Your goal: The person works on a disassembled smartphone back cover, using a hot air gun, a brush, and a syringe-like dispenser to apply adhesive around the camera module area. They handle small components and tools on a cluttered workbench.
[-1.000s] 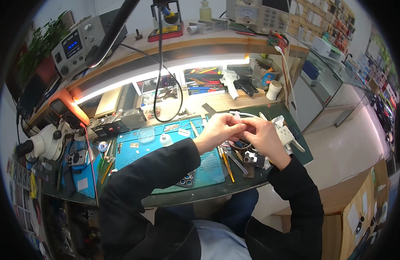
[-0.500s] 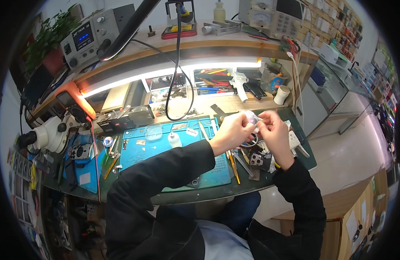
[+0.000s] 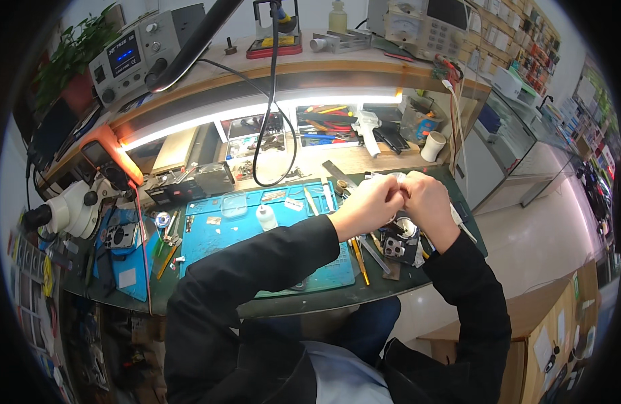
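Note:
Over the right part of the bench, my left hand [image 3: 372, 205] and my right hand [image 3: 426, 203] meet, fingers pinched together. Between them is a piece of thin, see-through plastic [image 3: 399, 176], like a small bag; the fingers cover most of it. Just below my right hand lies a black part with round openings [image 3: 394, 248], and a white ring-shaped item [image 3: 407, 229] is partly hidden behind the hand. A yellow-handled tool [image 3: 359, 261] and a flat metal strip [image 3: 374, 254] lie below my left hand.
A blue work mat [image 3: 236, 229] holds a white squeeze bottle [image 3: 266, 217] and a clear lidless box [image 3: 234, 206]. A microscope [image 3: 75, 209] stands at the left. A black cable [image 3: 258, 151] hangs down over the bench. A white glue gun-like tool [image 3: 369, 131] lies on the back ledge.
My right hand has turned, its knuckles now higher, and closed in against my left hand. The plastic between them is more covered than before. The view has shifted slightly.

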A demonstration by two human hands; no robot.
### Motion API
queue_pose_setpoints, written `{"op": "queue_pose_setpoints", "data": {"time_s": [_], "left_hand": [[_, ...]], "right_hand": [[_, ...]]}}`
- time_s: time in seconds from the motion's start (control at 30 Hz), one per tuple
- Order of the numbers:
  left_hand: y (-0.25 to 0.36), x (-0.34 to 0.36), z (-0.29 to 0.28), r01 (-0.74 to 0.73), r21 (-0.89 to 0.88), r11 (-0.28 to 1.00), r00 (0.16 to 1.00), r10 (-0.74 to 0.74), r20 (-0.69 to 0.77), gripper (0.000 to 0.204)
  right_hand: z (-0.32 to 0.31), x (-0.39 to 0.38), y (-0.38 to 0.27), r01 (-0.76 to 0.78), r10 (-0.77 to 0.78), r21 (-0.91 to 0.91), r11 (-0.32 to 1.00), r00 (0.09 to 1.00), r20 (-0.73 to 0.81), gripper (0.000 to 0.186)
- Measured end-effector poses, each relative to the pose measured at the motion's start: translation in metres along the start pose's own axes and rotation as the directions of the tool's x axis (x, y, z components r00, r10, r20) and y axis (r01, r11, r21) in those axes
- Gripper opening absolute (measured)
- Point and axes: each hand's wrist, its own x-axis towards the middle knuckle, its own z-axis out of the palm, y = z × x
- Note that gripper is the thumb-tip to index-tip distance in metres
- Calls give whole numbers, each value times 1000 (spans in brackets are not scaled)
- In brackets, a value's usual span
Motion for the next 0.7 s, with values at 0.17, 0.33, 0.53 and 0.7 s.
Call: {"op": "queue_pose_setpoints", "data": {"time_s": [0.17, 0.33, 0.53, 0.7], "left_hand": [[-20, 0, 0, -127, 197, 972, 963, 168, -209, 56], [-44, 11, 12, -287, 215, 934, 911, 335, -241, 66], [-31, 30, 18, -218, 77, 973, 959, 228, -170, 55], [-29, 52, 14, -14, 199, 980, 981, 52, -186, 48]], "right_hand": [[-16, 7, -5, -10, 11, 45, 999, 1000, -26, 11], [-24, 17, -16, 66, -50, 194, 979, 995, -82, 15], [-36, 17, -17, 222, -168, 81, 972, 890, -423, 9], [-44, 10, -9, -83, 364, 808, 583, 916, -169, 10]]}}
